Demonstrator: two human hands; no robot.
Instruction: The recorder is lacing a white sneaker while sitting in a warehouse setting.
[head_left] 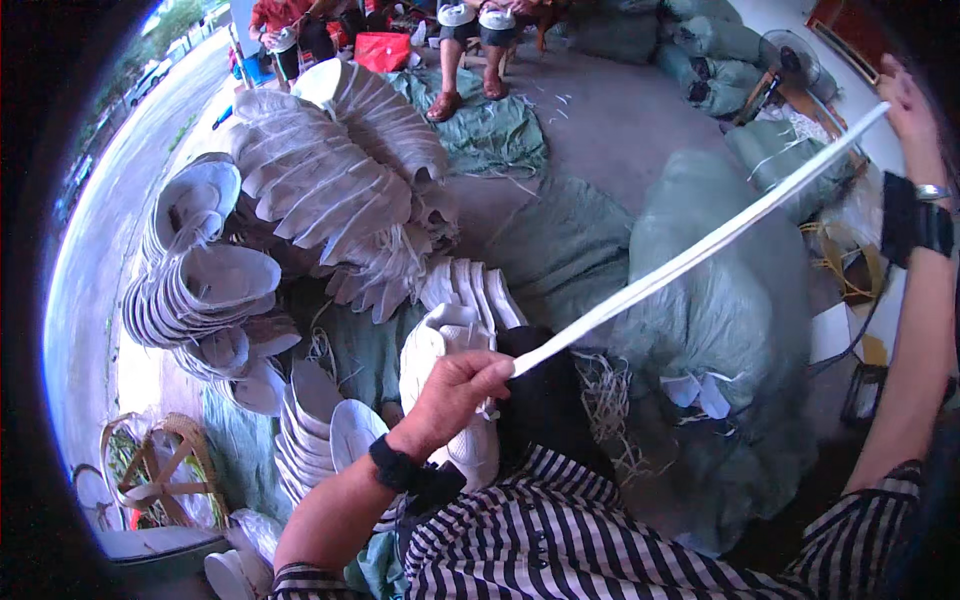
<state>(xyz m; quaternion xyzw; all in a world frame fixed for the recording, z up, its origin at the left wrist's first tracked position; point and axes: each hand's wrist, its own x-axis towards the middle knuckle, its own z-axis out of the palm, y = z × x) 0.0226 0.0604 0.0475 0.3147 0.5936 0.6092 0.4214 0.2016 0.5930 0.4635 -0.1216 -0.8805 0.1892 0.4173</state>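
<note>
A white shoelace (690, 255) runs taut and slanting across the view, its strands lying side by side. The lower end is pinched between thumb and fingers of my left hand (452, 395). At the upper right, my raised right hand (910, 110) grips the other end, with some fingers pointing upward. Under my left hand lies a white shoe upper (428, 338), partly covered by the hand and wrist. Just beyond it stand several nested white uppers (470, 287). Beside my dark-clothed leg hangs a bundle of loose white laces (603, 395).
Stacks of pale shoe uppers (320, 180) fill the left side. A large green sack (700, 290) stands right of my lap, with more sacks (720, 65) and a fan (790, 55) behind. A woven basket (165, 470) sits lower left. Other people (470, 50) sit at the far side.
</note>
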